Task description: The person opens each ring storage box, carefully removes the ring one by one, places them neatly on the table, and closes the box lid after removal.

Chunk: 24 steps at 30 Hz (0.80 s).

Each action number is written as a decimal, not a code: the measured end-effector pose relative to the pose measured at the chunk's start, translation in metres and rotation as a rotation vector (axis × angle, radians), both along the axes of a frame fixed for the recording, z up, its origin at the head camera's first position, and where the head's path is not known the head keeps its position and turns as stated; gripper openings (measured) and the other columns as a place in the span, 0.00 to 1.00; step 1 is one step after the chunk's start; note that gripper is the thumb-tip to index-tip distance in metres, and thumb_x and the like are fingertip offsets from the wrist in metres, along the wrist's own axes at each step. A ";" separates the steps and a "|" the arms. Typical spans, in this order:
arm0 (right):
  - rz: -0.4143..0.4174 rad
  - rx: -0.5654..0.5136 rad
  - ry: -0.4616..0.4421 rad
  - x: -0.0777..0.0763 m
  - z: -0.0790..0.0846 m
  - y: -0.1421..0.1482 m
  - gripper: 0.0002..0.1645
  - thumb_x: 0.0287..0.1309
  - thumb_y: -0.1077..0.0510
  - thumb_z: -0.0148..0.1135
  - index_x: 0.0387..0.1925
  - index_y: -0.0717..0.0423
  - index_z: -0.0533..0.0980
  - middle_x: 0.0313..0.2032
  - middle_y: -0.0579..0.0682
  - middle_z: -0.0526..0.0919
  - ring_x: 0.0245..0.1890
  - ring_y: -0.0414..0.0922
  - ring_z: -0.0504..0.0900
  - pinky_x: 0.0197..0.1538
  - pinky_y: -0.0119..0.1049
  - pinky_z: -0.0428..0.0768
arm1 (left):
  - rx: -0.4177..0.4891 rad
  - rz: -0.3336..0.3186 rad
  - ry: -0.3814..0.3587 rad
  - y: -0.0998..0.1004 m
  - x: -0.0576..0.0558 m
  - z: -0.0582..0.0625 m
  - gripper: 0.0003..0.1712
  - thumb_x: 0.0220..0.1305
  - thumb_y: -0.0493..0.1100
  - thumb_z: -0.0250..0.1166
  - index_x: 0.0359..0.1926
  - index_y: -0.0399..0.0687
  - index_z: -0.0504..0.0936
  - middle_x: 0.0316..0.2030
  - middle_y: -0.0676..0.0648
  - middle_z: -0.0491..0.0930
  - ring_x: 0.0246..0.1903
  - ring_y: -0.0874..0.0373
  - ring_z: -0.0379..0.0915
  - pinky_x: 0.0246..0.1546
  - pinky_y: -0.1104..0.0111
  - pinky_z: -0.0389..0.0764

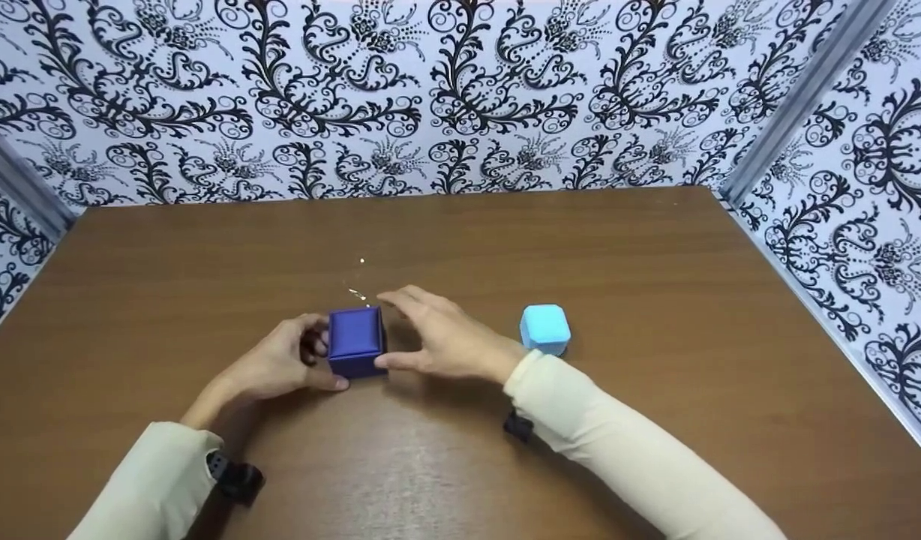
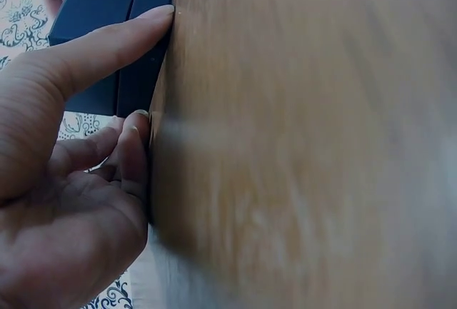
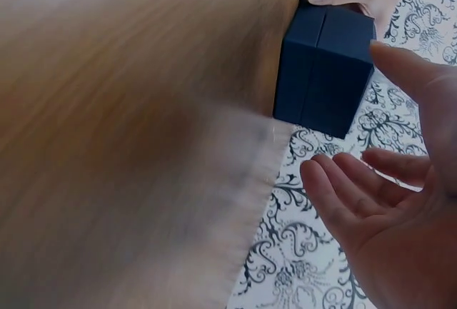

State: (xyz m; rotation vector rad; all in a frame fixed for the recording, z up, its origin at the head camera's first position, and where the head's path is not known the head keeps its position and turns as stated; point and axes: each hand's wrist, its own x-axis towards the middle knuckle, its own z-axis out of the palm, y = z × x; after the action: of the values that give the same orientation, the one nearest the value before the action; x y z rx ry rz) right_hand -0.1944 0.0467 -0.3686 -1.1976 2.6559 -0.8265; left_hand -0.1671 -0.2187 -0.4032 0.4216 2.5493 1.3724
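Observation:
A dark blue, cube-shaped jewellery box (image 1: 355, 334) stands on the wooden table with its lid down. The lid seam shows along its side in the left wrist view. My left hand (image 1: 280, 360) holds the box's left side low, thumb (image 2: 114, 48) along the front and the other fingers curled by the side. To the right of the box is my right hand (image 1: 449, 337), its thumb tip (image 3: 389, 56) at the lid's edge. Its other fingers (image 3: 357, 184) are loosely bent, apart from the box.
A smaller light blue box (image 1: 546, 328) with rounded corners stands on the table (image 1: 618, 255), just beyond the right wrist. Small shiny gold-coloured bits (image 1: 358, 294) lie behind the dark box. Patterned black-and-white walls (image 1: 460, 97) border the table at the back and sides.

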 end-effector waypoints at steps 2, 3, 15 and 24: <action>0.006 0.000 -0.015 0.000 -0.002 -0.007 0.49 0.58 0.43 0.74 0.73 0.59 0.63 0.64 0.53 0.72 0.63 0.48 0.74 0.67 0.41 0.70 | 0.006 0.003 -0.009 0.000 0.000 0.000 0.48 0.42 0.38 0.85 0.59 0.23 0.68 0.40 0.41 0.74 0.40 0.50 0.71 0.42 0.67 0.76; 0.011 -0.004 -0.021 0.000 -0.002 -0.009 0.49 0.58 0.44 0.74 0.73 0.60 0.63 0.64 0.53 0.72 0.63 0.48 0.74 0.67 0.40 0.70 | 0.008 0.005 -0.011 0.000 0.000 0.000 0.48 0.42 0.38 0.85 0.60 0.22 0.68 0.40 0.41 0.74 0.40 0.50 0.71 0.42 0.67 0.76; -0.025 0.002 -0.082 -0.004 -0.001 -0.018 0.47 0.51 0.48 0.80 0.69 0.58 0.69 0.62 0.49 0.76 0.64 0.49 0.73 0.69 0.43 0.66 | 0.024 0.009 -0.007 0.001 0.001 0.000 0.47 0.42 0.38 0.85 0.58 0.23 0.68 0.40 0.42 0.74 0.40 0.50 0.71 0.42 0.68 0.75; -0.038 -0.041 -0.135 -0.007 -0.001 -0.020 0.44 0.50 0.51 0.81 0.66 0.59 0.72 0.57 0.49 0.78 0.59 0.49 0.76 0.67 0.42 0.68 | 0.049 -0.022 0.026 0.002 0.003 -0.001 0.43 0.46 0.36 0.83 0.57 0.24 0.67 0.40 0.42 0.73 0.41 0.50 0.69 0.41 0.68 0.74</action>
State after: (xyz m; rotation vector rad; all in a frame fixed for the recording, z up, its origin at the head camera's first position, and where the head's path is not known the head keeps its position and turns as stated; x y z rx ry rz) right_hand -0.2013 0.0271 -0.3691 -1.0622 2.5729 -0.9374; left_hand -0.1640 -0.2168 -0.4041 0.4785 2.5279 1.4337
